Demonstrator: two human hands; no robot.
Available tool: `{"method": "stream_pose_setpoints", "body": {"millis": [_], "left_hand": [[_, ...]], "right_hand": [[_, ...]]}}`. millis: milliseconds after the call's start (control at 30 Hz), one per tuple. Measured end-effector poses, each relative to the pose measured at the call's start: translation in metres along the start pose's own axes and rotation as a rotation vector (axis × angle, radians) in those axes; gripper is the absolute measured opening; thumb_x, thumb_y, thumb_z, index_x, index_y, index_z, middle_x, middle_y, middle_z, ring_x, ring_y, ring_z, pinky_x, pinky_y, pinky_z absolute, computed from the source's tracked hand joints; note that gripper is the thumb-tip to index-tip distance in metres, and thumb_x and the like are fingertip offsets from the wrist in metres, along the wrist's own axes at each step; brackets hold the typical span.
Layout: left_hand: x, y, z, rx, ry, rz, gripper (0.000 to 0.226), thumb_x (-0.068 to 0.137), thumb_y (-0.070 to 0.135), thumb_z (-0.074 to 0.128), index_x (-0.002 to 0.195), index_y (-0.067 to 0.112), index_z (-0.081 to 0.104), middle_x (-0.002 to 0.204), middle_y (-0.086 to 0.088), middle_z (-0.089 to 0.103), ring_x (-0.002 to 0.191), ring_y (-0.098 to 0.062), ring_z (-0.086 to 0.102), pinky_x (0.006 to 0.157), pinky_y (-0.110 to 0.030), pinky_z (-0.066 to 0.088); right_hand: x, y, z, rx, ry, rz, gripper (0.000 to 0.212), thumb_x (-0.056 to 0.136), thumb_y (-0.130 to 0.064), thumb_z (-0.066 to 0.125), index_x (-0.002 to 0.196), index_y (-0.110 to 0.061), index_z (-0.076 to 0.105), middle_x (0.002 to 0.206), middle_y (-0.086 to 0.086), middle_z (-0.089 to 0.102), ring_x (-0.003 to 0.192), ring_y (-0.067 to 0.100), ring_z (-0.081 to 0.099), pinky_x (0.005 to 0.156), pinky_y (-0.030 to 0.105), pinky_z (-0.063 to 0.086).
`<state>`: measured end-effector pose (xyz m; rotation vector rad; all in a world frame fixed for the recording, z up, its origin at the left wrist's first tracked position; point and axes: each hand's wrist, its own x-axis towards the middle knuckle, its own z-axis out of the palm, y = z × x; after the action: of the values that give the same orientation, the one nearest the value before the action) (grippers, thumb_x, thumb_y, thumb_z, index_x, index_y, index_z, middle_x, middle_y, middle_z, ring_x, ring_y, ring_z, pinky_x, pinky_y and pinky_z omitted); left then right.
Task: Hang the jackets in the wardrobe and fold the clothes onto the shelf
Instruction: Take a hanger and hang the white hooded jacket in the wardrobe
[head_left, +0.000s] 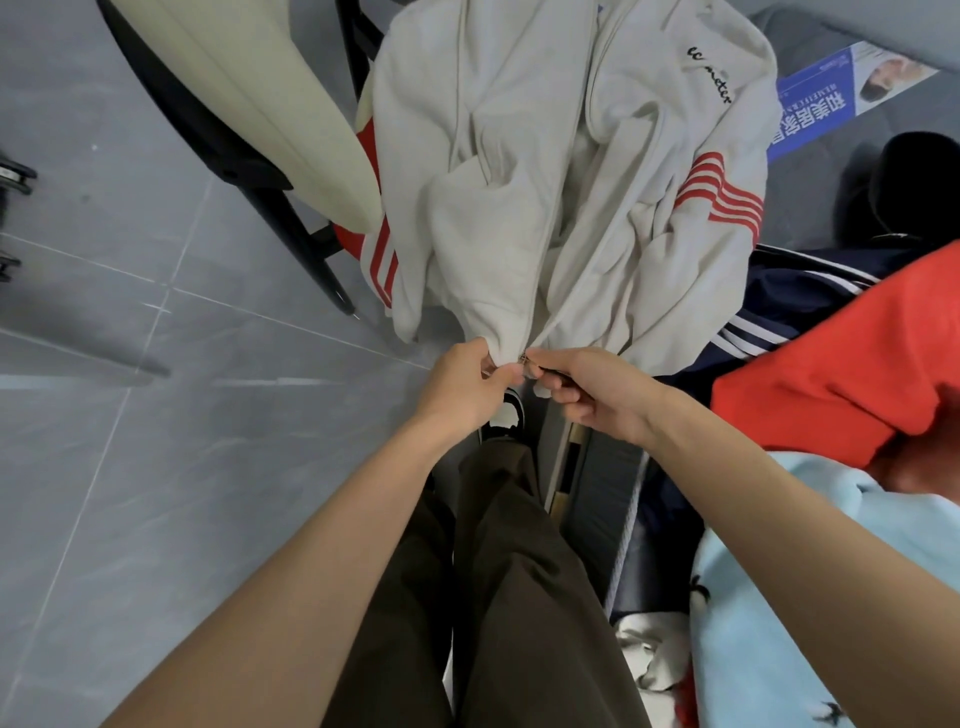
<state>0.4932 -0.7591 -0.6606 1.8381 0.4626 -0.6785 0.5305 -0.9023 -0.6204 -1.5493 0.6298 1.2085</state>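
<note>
A cream zip jacket (545, 171) with red stripes on its sleeves hangs spread out in front of me, its front open along the zip. My left hand (460, 392) pinches the left bottom hem at the zip end. Right beside it, my right hand (592, 392) pinches the small metal zip pull and the right hem. The two hands almost touch at the jacket's lowest point. A navy garment with white stripes (789, 306), a red garment (841, 364) and a light blue printed cloth (831, 571) lie piled to the right.
A cream chair with black legs (249, 114) stands at the upper left on the grey tiled floor (130, 493). A blue printed sheet (831, 88) lies at the upper right. My dark trousers (493, 597) and a shoe are below my hands.
</note>
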Motion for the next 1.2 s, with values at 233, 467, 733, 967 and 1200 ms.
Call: {"method": "stream_pose_setpoints", "body": {"millis": [233,467,733,967,1200], "left_hand": [[-0.006,-0.017,0.006,-0.046,-0.030,-0.047,0.016,0.086,0.021,0.066,0.102,0.018,0.064,0.102,0.002,0.068,0.090,-0.011,0.060,0.074,-0.024,0.047],[-0.017,-0.047,-0.007,0.086,0.090,-0.227,0.007,0.090,0.026,0.060,0.093,0.021,0.062,0.091,0.002,0.066,0.083,-0.019,0.062,0.065,-0.027,0.042],[-0.014,0.008,-0.007,0.600,0.440,0.303,0.052,0.082,0.056,0.060,0.100,0.011,0.044,0.097,0.000,0.045,0.083,-0.013,0.046,0.060,-0.025,0.035],[0.005,0.046,0.001,0.589,0.352,0.361,0.021,0.099,0.035,0.043,0.100,0.014,0.044,0.094,-0.002,0.056,0.083,-0.022,0.057,0.060,-0.032,0.033],[0.004,0.030,-0.007,0.547,0.266,0.261,0.024,0.095,0.029,0.053,0.082,0.019,0.035,0.074,0.004,0.045,0.069,-0.019,0.045,0.059,-0.030,0.032]], "right_hand": [[-0.011,-0.020,-0.004,0.328,0.091,0.011,0.028,0.098,-0.025,0.052,0.071,-0.017,0.051,0.057,-0.008,0.034,0.038,0.004,0.022,0.033,0.014,0.014],[-0.015,-0.044,-0.005,0.096,0.130,-0.125,0.027,0.097,-0.030,0.054,0.073,-0.018,0.055,0.059,-0.008,0.040,0.046,0.005,0.023,0.040,0.018,0.011],[-0.023,-0.065,-0.005,-0.196,0.143,-0.073,0.028,0.097,-0.031,0.050,0.071,-0.018,0.050,0.052,-0.005,0.033,0.036,0.006,0.019,0.034,0.016,0.014],[-0.024,-0.069,-0.004,-0.134,0.138,-0.036,0.030,0.098,-0.027,0.049,0.070,-0.017,0.049,0.048,-0.007,0.031,0.036,0.006,0.017,0.033,0.015,0.013],[-0.021,-0.098,-0.007,0.214,0.208,-0.137,0.033,0.100,-0.025,0.048,0.068,-0.018,0.050,0.046,-0.010,0.032,0.033,0.005,0.021,0.031,0.014,0.015]]}}
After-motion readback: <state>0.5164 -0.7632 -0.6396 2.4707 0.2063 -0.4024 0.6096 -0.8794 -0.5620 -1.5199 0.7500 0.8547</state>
